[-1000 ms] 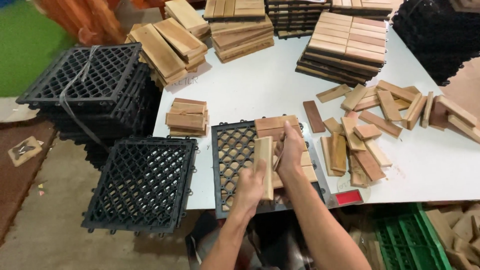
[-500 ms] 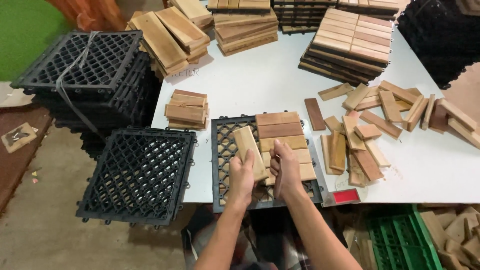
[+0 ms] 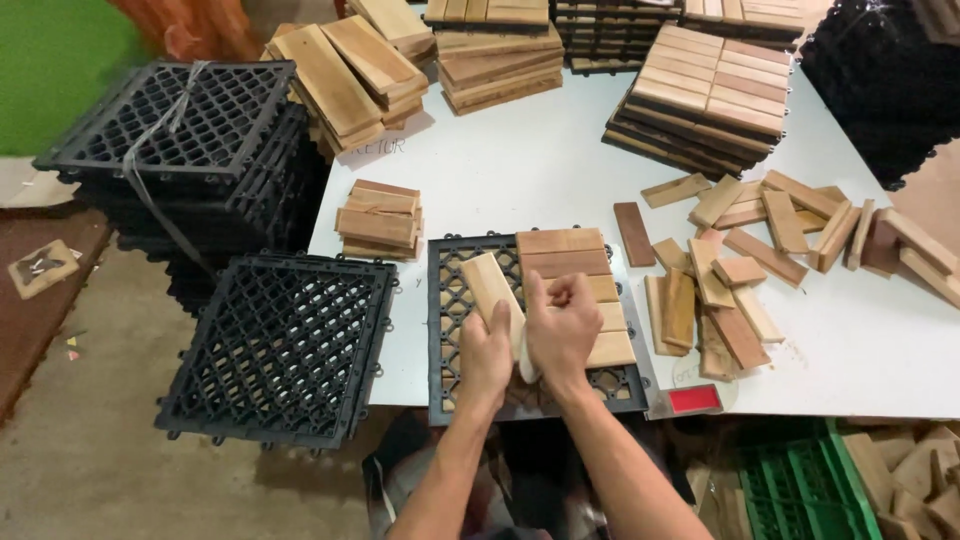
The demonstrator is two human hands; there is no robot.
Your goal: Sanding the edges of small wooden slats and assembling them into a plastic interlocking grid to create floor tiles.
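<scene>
A black plastic grid base lies at the near edge of the white table. Several wooden slats fill its right half. My left hand grips a pale wooden slat that stands tilted over the base's left half. My right hand is closed into a fist beside it, touching the lower end of that slat, with nothing seen inside it.
Loose wooden slats lie scattered to the right. A small slat stack sits left of the base. Finished wooden tiles are stacked at the back. Black grid bases are piled left, one lower. A green crate stands below.
The slat in my left hand has tipped leftward over the base's open half. My right hand has let go of the slats and closed into a fist.
</scene>
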